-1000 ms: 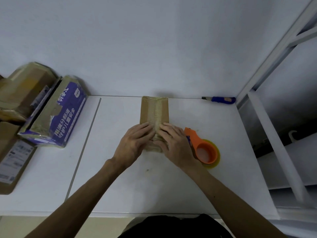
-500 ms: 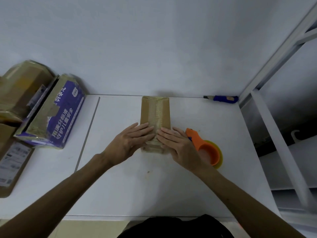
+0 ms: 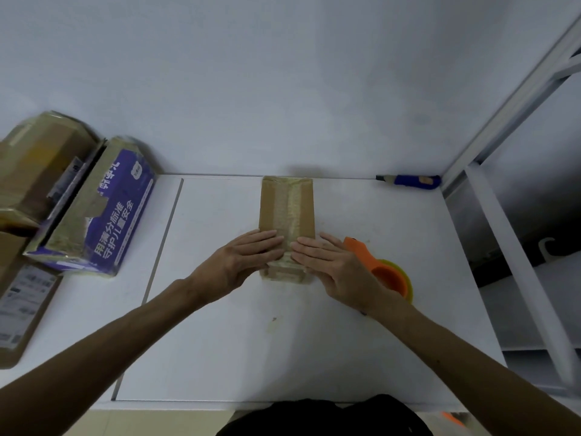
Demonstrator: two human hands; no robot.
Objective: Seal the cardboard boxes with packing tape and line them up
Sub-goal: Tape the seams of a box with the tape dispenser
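Cardboard box (image 3: pixel 286 212), small, tape strip along its top seam. Lies mid-table (image 3: pixel 283 357), long axis pointing away from the person. Judged light, stiff-walled, slick on the tape; best held by its bare long sides. Left hand (image 3: pixel 242 262) and right hand (image 3: pixel 333 265): fingers straight, pressing flat on its near end.

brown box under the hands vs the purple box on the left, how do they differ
The brown box is plain cardboard; the purple box has a printed side with white characters. The brown box lies square to the wall under the left hand and right hand; the purple box sits angled and untouched. Both carry tape.
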